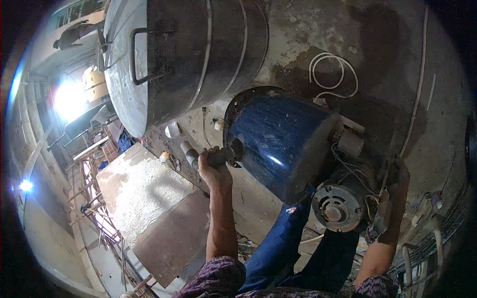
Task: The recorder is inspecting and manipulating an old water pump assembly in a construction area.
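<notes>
Here we see our left hand [212, 166] clenched around the pipe stub [218, 157] jutting leftward from the blue tank [280, 141], our right hand [397, 181] gripping behind the motor [340, 203].

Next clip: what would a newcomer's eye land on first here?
Probably the big dark-blue tank at centre, carried between both hands: the left hand grips a grey pipe stub at its end, the right hand is at the wired side by the round motor. Above left looms a large dark metal drum with a handle, and a white glare burns at far left.
</notes>
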`<control>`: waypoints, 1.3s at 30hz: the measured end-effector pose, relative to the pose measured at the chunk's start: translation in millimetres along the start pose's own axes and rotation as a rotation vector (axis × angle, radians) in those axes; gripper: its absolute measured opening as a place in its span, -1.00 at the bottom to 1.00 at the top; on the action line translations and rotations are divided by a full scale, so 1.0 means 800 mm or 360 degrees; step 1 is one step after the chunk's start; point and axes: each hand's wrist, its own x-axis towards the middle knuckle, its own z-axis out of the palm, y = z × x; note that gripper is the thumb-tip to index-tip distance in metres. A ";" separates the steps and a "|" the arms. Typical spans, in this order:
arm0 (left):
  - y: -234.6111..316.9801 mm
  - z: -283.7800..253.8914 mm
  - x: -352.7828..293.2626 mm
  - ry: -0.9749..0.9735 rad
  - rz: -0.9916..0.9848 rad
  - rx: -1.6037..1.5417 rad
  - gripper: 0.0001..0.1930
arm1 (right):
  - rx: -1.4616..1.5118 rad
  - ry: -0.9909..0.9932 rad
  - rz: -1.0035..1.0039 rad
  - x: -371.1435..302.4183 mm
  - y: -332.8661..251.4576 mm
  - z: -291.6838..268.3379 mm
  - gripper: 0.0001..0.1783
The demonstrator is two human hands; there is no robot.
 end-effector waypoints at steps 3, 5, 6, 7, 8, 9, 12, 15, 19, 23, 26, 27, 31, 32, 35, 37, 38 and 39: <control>0.002 0.004 -0.001 0.0024 0.0029 0.0049 -0.82 | -0.0150 0.0030 -0.0236 0.007 0.009 0.002 -0.76; 0.001 0.003 -0.001 0.0051 -0.0111 0.0051 -0.82 | -0.0064 0.0114 -0.0328 0.015 0.014 0.002 -0.74; 0.001 0.002 -0.001 -0.0004 0.0005 0.0056 -0.83 | -0.0097 0.0043 -0.0227 0.019 0.011 -0.001 -0.70; 0.001 0.000 -0.001 0.0077 -0.0119 0.0058 -0.83 | -0.0101 -0.0008 -0.0046 0.019 0.010 -0.005 -0.67; 0.003 -0.002 0.000 -0.0025 -0.0110 0.0014 -0.83 | -0.0139 -0.0002 -0.0134 0.019 0.007 -0.008 -0.65; 0.002 -0.005 0.000 -0.0165 0.0024 -0.0027 -0.83 | -0.0196 -0.0058 -0.0166 0.016 0.005 -0.012 -0.61; 0.002 -0.013 0.002 -0.0149 -0.0036 -0.0011 -0.83 | -0.0416 -0.0142 -0.0333 0.009 -0.005 -0.013 -0.57; 0.000 -0.017 0.000 -0.0082 -0.0208 -0.0071 -0.83 | -0.0157 -0.0126 -0.0221 0.005 -0.016 0.000 -0.59; -0.006 -0.023 -0.006 -0.0066 -0.0148 -0.0056 -0.64 | 0.0284 -0.0011 0.0149 0.000 -0.029 0.021 -0.61; -0.008 -0.033 -0.007 -0.0001 -0.0065 -0.0133 -0.84 | 0.0022 0.0017 0.0005 -0.009 -0.032 0.022 -0.53; -0.015 -0.048 -0.008 -0.0063 -0.0074 -0.0186 -0.86 | -0.0043 0.0020 -0.0034 -0.003 -0.025 0.010 -0.55; -0.018 -0.055 -0.007 0.0033 -0.0181 -0.0176 -0.86 | 0.0047 0.0045 0.0013 0.005 -0.021 0.006 -0.60; -0.036 -0.088 -0.008 -0.0477 -0.0124 0.0048 -0.80 | -0.0854 -0.0001 -0.0581 0.026 -0.008 -0.017 -0.59; -0.048 -0.093 -0.012 -0.0158 -0.0086 0.0240 -0.76 | -0.0914 -0.0079 -0.0504 0.028 -0.006 -0.024 -0.57; -0.060 -0.104 -0.021 0.0174 -0.0148 -0.0199 -0.86 | -0.0759 -0.0261 -0.0443 0.037 -0.002 -0.041 -0.53; -0.068 -0.111 -0.035 0.0168 -0.0204 -0.0278 -0.86 | -0.0745 -0.0181 -0.0527 0.049 0.007 -0.057 -0.54; -0.072 -0.115 -0.039 0.0446 -0.0169 -0.0298 -0.87 | -0.0548 -0.0215 -0.0131 0.060 0.008 -0.068 -0.55; -0.070 -0.120 -0.045 0.0453 -0.0354 -0.0340 -0.88 | -0.0557 -0.0113 -0.0219 0.066 0.017 -0.080 -0.55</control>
